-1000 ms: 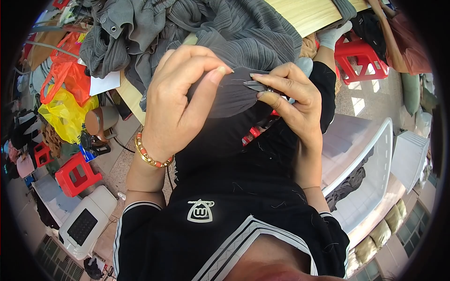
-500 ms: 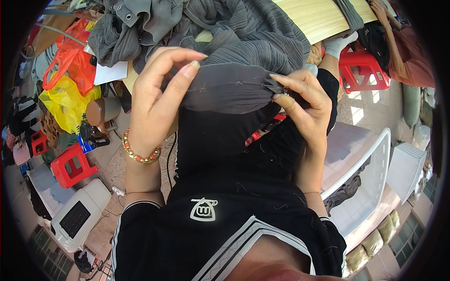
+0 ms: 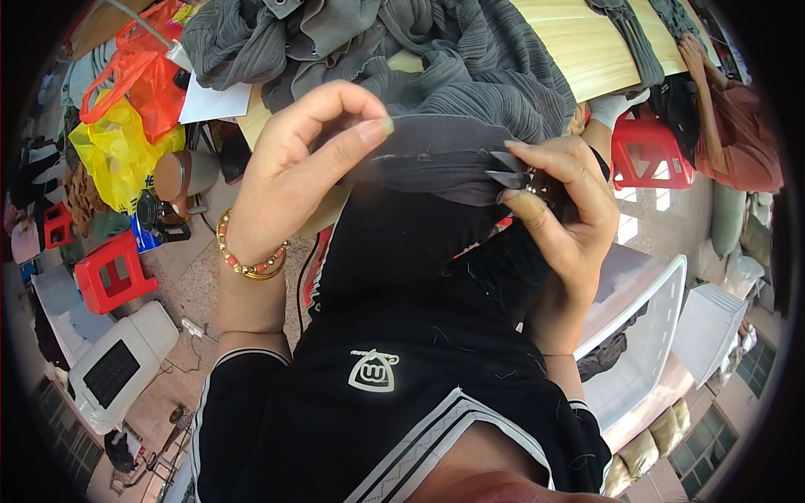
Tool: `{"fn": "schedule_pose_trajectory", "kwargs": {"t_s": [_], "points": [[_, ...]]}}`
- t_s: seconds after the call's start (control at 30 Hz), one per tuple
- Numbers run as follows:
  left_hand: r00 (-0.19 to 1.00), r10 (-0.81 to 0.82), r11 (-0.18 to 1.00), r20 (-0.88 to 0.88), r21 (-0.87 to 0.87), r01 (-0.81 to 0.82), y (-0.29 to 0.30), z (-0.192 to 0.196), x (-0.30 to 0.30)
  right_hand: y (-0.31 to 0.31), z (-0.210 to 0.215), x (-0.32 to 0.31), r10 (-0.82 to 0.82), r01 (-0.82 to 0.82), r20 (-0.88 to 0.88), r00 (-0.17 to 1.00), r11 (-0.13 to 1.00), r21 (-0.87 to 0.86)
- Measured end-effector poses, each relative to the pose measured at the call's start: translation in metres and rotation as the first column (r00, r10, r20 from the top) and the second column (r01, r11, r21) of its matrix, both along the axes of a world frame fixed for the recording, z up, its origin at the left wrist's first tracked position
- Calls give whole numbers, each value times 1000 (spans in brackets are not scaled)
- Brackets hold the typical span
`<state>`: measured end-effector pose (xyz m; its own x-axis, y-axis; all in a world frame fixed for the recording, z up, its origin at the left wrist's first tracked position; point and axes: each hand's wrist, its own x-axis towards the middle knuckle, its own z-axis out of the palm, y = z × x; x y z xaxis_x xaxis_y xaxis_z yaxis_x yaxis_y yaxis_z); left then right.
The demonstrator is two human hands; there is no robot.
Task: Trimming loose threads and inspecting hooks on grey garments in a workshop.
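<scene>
A grey garment (image 3: 449, 138) is stretched between my hands, its seam and loose thread ends facing me. My left hand (image 3: 289, 172), with a bead-and-gold bracelet, pinches the garment's edge between thumb and forefinger. In my right hand (image 3: 574, 197) are small thread snips (image 3: 506, 178), gripped between thumb and fingers. Their two pointed blades are spread and lie against the seam at the right end of the stretched cloth. The rest of the ribbed grey garment heaps up on the table beyond my hands.
A pale wooden table (image 3: 558, 38) stands ahead. Red and yellow bags (image 3: 113, 155) and a brown-lidded cup (image 3: 172, 174) are at left. Red stools (image 3: 113, 270) stand on both sides. A white bin (image 3: 646, 335) with dark cloth is at right; another person's arm (image 3: 708, 109) shows far right.
The snips' blades have spread wider and show more clearly over the seam. Both hands and the stretched cloth have shifted slightly right in the picture; the whole view has moved a little.
</scene>
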<state>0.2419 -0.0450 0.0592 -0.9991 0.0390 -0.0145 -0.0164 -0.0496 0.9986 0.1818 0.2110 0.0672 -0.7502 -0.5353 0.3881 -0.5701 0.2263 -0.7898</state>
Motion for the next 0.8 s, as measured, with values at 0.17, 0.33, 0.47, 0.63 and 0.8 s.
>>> {"fn": "schedule_pose_trajectory", "kwargs": {"t_s": [0.17, 0.33, 0.47, 0.63, 0.8], "points": [[1000, 14, 981, -11, 194, -11, 12, 9, -5, -14, 13, 1, 42, -42, 7, 999, 998, 37], [999, -53, 958, 7, 284, 48, 8, 10, -9, -18, 13, 0, 33, -35, 35, 999, 998, 46], [998, -67, 938, 18, 342, 57, 7, 5, -10, -18, 12, -1, 37, -40, 58, 998, 998, 47], [995, -90, 934, 51, 352, 66, 6, 3, -12, -19, 10, -3, 40, -42, 48, 998, 998, 37], [993, -106, 932, 45, 352, 84, 5, 1, -13, -20, 12, -2, 22, -26, 80, 997, 999, 47]]}}
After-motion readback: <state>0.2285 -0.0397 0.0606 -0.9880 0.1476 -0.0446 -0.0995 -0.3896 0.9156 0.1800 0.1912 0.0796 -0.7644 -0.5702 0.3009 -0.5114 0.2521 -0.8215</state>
